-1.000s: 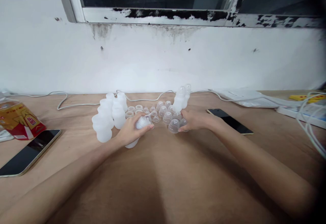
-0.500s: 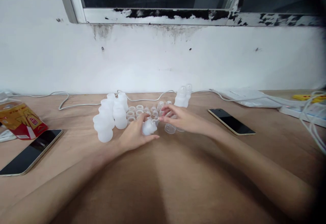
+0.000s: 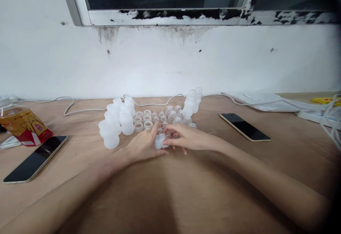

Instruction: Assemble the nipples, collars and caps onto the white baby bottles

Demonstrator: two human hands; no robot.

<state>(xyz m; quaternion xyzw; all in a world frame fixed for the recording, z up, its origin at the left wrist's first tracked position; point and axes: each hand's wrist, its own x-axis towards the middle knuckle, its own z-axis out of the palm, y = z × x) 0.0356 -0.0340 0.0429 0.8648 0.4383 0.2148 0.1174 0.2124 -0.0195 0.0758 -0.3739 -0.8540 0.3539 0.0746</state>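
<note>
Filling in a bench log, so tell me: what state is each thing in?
Held bottle, gripped, top partly hidden
Left hand, closed on that bottle
Right hand, fingers bent at the bottle; grip unclear
Domes, rounded side up
White bottles, standing, without domes
Capped bottles, upright, domes on
Rings, flat in rows
Clear tips, clustered beside rings
Left phone, flat, screen dark
Right phone, flat, screen dark
Cable, lying loose
</note>
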